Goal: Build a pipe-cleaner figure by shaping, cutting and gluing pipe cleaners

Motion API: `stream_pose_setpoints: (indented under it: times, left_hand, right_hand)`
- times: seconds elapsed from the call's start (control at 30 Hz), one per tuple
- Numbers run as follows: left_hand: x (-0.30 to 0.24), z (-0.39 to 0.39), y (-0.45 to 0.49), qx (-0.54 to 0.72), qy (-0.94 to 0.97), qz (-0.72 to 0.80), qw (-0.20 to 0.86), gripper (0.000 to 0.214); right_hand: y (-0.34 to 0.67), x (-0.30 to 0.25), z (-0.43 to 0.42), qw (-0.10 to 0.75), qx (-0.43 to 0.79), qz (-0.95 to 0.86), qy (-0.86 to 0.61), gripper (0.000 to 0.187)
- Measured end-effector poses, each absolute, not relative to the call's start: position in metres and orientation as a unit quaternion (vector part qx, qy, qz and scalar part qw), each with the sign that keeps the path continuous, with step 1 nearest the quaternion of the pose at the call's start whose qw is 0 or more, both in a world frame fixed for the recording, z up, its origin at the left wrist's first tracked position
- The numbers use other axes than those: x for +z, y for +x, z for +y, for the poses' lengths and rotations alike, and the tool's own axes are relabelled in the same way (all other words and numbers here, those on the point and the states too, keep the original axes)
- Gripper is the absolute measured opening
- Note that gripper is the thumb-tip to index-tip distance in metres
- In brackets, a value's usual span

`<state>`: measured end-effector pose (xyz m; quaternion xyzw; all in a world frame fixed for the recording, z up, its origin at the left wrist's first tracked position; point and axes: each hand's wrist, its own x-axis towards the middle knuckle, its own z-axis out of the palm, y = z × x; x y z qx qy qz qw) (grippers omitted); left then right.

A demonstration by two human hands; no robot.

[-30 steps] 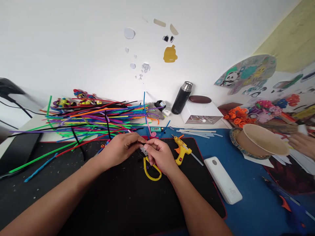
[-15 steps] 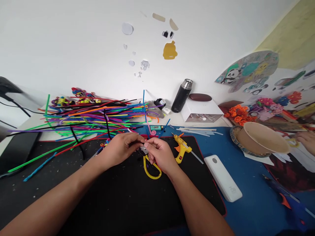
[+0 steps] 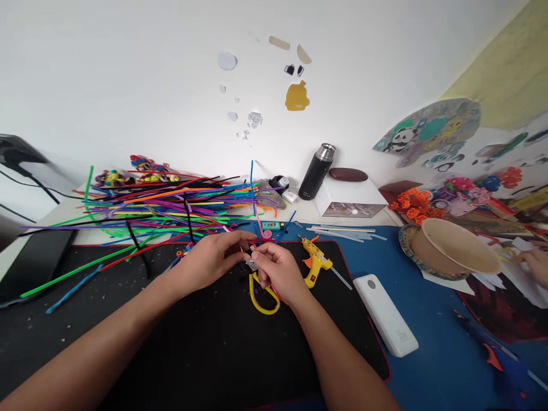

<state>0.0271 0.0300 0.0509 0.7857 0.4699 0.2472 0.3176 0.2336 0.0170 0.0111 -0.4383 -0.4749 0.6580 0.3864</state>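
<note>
My left hand [image 3: 212,260] is curled over the mat, its thumb and fingers bent toward the fingertips of my right hand [image 3: 280,268]. Between the two sits a small dark piece, mostly covered by the fingers, with a bit of pinkish red at its top. My right hand is closed in a pinch on it. Scissors with yellow handles [image 3: 264,313] lie under my hands, their metal pivot showing between the fingers. Right of my right hand rests a yellow glue gun [image 3: 315,262] with a clear stick in its back.
Many coloured pipe cleaners [image 3: 171,208] are heaped behind my left hand. A black flask [image 3: 314,174], a white box [image 3: 353,197], glue sticks [image 3: 342,231], a white power bank [image 3: 387,314] and a beige bowl [image 3: 462,245] stand right. Another person's hand [image 3: 536,265] is at the far right.
The fingertips of my left hand have drawn slightly apart, with a gap between thumb and index finger. The view has tilted up a little. The scissors and glue gun stay put.
</note>
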Motion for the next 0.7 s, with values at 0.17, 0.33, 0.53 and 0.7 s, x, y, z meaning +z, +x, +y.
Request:
stream_pose_setpoints:
  times: [0.17, 0.33, 0.53, 0.7]
  left_hand:
    - [0.065, 0.029, 0.007, 0.195, 0.791, 0.514, 0.266, 0.023]
    - [0.038, 0.008, 0.008, 0.091, 0.853, 0.49, 0.153, 0.013]
    - [0.013, -0.019, 0.033, 0.067, 0.874, 0.476, 0.064, 0.006]
    - [0.015, -0.019, 0.046, 0.065, 0.875, 0.479, -0.005, 0.008]
  right_hand:
    - [0.236, 0.016, 0.016, 0.372, 0.629, -0.515, -0.448, 0.028]
    - [0.238, 0.017, 0.015, 0.385, 0.586, -0.541, -0.464, 0.024]
    - [0.239, 0.022, 0.011, 0.359, 0.585, -0.578, -0.441, 0.022]
    - [0.239, 0.022, 0.009, 0.359, 0.578, -0.587, -0.438, 0.021]
